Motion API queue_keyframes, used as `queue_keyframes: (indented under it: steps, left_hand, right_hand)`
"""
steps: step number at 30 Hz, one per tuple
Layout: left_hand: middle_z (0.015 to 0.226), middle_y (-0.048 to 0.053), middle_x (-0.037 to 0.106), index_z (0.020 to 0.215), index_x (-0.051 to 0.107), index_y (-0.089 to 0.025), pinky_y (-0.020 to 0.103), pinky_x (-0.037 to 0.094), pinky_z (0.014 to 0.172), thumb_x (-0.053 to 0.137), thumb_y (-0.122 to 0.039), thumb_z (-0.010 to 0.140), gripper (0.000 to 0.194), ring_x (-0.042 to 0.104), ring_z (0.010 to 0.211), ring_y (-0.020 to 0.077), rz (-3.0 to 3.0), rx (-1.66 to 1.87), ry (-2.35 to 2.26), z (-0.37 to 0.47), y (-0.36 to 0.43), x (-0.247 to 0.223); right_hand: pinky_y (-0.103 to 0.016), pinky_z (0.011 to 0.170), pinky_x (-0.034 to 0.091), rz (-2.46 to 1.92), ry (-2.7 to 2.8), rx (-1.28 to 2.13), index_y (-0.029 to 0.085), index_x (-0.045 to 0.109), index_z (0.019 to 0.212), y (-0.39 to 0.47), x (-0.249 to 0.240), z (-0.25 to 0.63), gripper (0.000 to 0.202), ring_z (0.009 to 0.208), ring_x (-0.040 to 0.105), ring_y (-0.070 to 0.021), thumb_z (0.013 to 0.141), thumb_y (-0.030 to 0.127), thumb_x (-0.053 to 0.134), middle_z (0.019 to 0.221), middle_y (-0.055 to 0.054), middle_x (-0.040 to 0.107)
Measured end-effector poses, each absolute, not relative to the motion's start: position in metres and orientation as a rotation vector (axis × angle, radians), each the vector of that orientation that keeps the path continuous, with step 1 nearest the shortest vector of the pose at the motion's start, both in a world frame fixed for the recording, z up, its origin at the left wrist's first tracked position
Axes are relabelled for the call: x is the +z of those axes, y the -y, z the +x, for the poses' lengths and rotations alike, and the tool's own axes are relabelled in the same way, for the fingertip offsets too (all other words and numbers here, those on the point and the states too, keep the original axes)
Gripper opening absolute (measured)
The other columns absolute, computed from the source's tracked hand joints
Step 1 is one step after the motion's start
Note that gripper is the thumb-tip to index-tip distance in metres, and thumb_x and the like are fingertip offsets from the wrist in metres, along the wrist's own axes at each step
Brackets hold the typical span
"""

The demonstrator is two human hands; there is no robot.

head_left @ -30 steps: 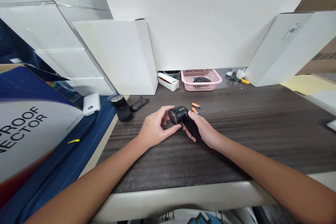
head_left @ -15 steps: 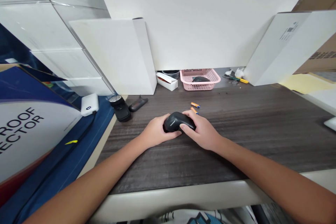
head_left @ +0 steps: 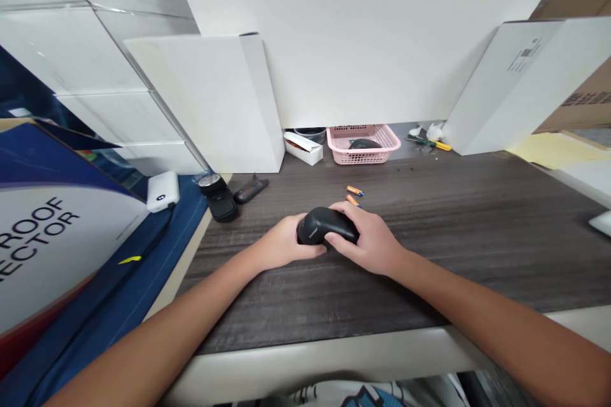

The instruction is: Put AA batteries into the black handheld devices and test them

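A smooth black handheld device point(head_left: 328, 224) with small pale lettering is held between both hands, low over the table. My left hand point(head_left: 289, 243) closes around its wider left end, thumb along the near side. Around its narrower right end wraps my right hand point(head_left: 365, 236), thumb on the near face and fingers over the top. The device's underside is hidden. Just beyond my right hand lie two orange batteries, a farther one point(head_left: 354, 191) and a nearer one point(head_left: 353, 201).
Left on the table are a black device with a round clear top point(head_left: 218, 197) and a dark curved piece point(head_left: 251, 189). At the back sit a small white box point(head_left: 303, 148), a pink basket point(head_left: 365, 156) holding a black object, and a yellow-handled tool point(head_left: 440, 145). White panels stand behind.
The black device has turned slightly in my hands, its lettering now lower and more tilted. Both hands keep their grip in nearly the same place. The batteries have not moved.
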State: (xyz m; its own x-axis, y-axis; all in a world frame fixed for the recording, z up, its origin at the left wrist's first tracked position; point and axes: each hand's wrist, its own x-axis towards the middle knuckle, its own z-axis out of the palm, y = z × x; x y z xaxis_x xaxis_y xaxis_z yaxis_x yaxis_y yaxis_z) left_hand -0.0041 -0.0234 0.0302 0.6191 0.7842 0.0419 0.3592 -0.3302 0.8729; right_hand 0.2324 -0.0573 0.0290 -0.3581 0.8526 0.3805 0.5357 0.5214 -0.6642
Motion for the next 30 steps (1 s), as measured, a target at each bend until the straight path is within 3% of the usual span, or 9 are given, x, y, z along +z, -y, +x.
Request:
queue_keyframes:
  steps: [5,10,20,30]
  left_hand:
    - [0.096,0.001,0.074,0.108,0.070,-0.017,0.029,0.054,0.078,0.083,-0.033,0.081,0.034,0.068,0.085,0.0194,1.887,0.533,-0.811,-0.010,0.022,0.029]
    - [0.097,0.003,0.076,0.105,0.071,-0.016,0.031,0.056,0.080,0.084,-0.039,0.080,0.037,0.070,0.089,0.0228,1.787,0.446,-0.743,-0.017,0.018,0.033]
    - [0.125,0.007,0.074,0.136,0.064,-0.019,0.036,0.054,0.097,0.083,-0.045,0.086,0.059,0.069,0.110,0.0268,1.912,0.609,-0.829,-0.010,0.016,0.023]
    - [0.094,0.004,0.078,0.123,0.068,-0.023,0.033,0.052,0.080,0.080,-0.060,0.083,0.056,0.073,0.084,0.0259,2.238,0.585,-1.289,-0.004,0.019,0.022]
  right_hand:
    - [-0.038,0.090,0.051,-1.006,2.106,0.605,0.028,0.057,0.130,0.056,0.031,0.237,0.040,0.102,0.071,-0.0264,0.093,0.037,0.069,0.121,-0.006,0.073]
    - [-0.038,0.093,0.051,-0.963,2.010,0.759,0.026,0.059,0.129,0.058,0.029,0.233,0.032,0.103,0.069,-0.0248,0.099,0.038,0.064,0.118,-0.006,0.072]
    - [-0.036,0.092,0.051,-1.066,1.927,0.704,0.026,0.063,0.123,0.053,0.026,0.231,0.031,0.102,0.070,-0.0227,0.097,0.042,0.070,0.115,-0.003,0.074]
    - [-0.036,0.094,0.051,-1.196,1.949,0.732,0.027,0.058,0.129,0.053,0.021,0.231,0.032,0.106,0.070,-0.0227,0.102,0.042,0.062,0.122,-0.003,0.073]
